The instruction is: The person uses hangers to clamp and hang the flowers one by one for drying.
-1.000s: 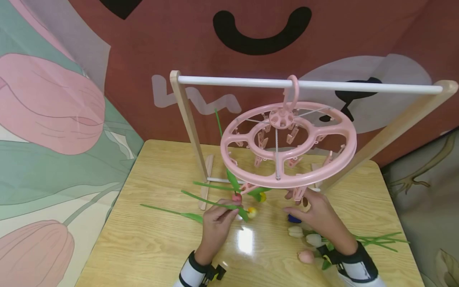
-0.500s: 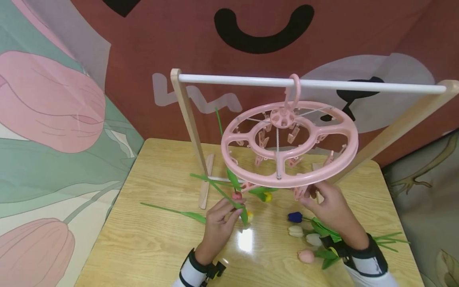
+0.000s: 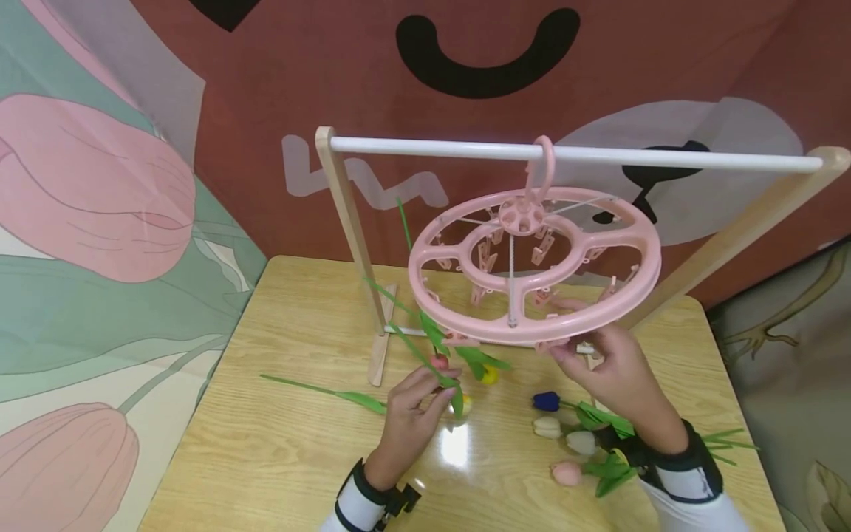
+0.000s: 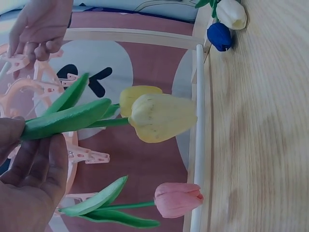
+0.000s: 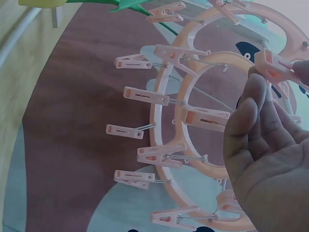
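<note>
My left hand (image 3: 412, 417) pinches a yellow artificial tulip (image 4: 164, 117) by its green stem and leaves, bloom pointing down. With thumb and fingers, my right hand (image 3: 612, 366) holds a pink clothespin (image 5: 275, 65) under the front right rim of a round pink clip hanger (image 3: 425, 284). A pink tulip (image 4: 177, 199) hangs head down at the hanger's left side. Behind the held bloom, a second yellow tulip (image 3: 490, 374) also hangs head down. Several other clothespins (image 5: 145, 95) dangle from the hanger's rings.
The hanger hooks over the white rod (image 3: 432, 148) of a wooden-legged stand. Right of centre on the table (image 3: 266, 458) lie a blue tulip (image 3: 547, 401), white tulips (image 3: 548, 427) and a pale pink tulip (image 3: 566, 473). A loose green stem (image 3: 312, 388) lies to the left.
My right hand has risen to the hanger's front right and taken hold of a clothespin. The hanger's front edge has lifted slightly. In my left hand, the tulip's stem has swung more upright.
</note>
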Demonstrator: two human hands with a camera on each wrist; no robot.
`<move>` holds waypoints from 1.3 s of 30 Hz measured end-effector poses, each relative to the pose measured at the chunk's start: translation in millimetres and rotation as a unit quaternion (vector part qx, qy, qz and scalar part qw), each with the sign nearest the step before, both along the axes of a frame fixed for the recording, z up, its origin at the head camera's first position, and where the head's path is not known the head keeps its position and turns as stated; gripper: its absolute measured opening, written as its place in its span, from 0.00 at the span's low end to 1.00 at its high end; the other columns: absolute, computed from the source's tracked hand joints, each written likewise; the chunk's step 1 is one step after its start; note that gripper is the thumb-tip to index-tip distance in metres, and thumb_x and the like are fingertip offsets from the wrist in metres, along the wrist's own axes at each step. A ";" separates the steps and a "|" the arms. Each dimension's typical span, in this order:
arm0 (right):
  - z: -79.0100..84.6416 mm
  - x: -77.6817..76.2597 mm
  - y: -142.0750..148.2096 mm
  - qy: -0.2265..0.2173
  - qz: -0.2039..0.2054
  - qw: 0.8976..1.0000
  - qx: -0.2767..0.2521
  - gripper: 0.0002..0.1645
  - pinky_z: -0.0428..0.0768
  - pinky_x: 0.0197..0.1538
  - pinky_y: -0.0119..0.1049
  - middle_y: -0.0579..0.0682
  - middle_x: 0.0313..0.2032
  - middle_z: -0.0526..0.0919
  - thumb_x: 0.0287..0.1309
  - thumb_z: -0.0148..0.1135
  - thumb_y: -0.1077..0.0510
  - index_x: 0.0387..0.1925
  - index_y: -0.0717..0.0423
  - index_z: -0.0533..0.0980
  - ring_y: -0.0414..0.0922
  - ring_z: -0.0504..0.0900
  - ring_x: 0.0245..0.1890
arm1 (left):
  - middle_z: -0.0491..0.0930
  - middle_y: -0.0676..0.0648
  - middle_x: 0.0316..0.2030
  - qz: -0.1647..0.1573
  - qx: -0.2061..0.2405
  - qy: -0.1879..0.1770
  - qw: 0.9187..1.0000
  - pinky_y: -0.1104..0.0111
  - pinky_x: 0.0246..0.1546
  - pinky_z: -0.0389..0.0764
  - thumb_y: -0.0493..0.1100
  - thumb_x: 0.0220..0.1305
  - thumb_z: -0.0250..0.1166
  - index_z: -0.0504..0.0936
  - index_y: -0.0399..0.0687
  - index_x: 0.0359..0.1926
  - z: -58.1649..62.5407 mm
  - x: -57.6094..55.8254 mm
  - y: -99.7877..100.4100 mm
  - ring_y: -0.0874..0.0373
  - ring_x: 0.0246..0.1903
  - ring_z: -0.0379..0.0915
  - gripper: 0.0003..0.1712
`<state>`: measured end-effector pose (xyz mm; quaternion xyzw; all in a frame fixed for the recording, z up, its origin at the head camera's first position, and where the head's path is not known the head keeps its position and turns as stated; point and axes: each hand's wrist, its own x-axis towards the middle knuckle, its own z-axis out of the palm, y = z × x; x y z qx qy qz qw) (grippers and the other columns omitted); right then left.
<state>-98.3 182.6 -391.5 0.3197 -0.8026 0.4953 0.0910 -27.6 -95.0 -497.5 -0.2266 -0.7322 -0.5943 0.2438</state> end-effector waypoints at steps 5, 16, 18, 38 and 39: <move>7.6 -1.6 -1.0 0.015 0.011 1.000 0.013 0.37 0.84 0.46 0.22 0.39 0.52 0.83 0.50 0.68 0.79 0.64 0.67 0.74 0.33 0.82 0.41 | 0.87 0.39 0.46 0.002 -0.007 -0.005 1.000 0.70 0.40 0.89 0.26 0.63 0.68 0.87 0.36 0.45 0.7 -0.4 0.7 0.50 0.42 0.86 0.11; 15.0 -3.0 -10.8 -0.008 0.051 0.999 -0.018 0.32 0.83 0.58 0.28 0.43 0.60 0.80 0.47 0.66 0.84 0.55 0.68 0.75 0.33 0.80 0.61 | 0.87 0.39 0.44 -0.004 -0.005 -0.017 1.000 0.70 0.38 0.89 0.26 0.64 0.68 0.88 0.37 0.45 -1.9 -1.6 1.8 0.52 0.41 0.86 0.10; 15.9 -2.0 -13.2 -0.027 0.063 0.997 -0.029 0.31 0.83 0.60 0.29 0.47 0.57 0.81 0.48 0.66 0.84 0.54 0.68 0.75 0.35 0.80 0.61 | 0.87 0.38 0.44 -0.005 -0.004 -0.023 1.000 0.70 0.38 0.89 0.26 0.63 0.68 0.88 0.36 0.44 -2.0 -1.5 2.1 0.52 0.41 0.86 0.10; -1.0 0.9 -33.8 -0.051 0.002 0.999 -0.011 0.22 0.80 0.57 0.24 0.45 0.45 0.84 0.47 0.77 0.75 0.40 0.55 0.79 0.39 0.80 0.52 | 0.87 0.35 0.45 -0.006 0.018 -0.086 0.996 0.68 0.40 0.90 0.29 0.65 0.68 0.85 0.30 0.47 -4.5 -9.7 6.4 0.48 0.42 0.88 0.09; -2.2 0.6 -35.4 -0.049 0.004 0.999 -0.013 0.22 0.79 0.56 0.24 0.45 0.44 0.84 0.46 0.78 0.75 0.39 0.55 0.79 0.38 0.80 0.51 | 0.86 0.35 0.46 -0.007 0.020 -0.092 0.996 0.68 0.40 0.90 0.29 0.65 0.68 0.86 0.30 0.46 -4.6 -10.1 6.7 0.47 0.43 0.88 0.09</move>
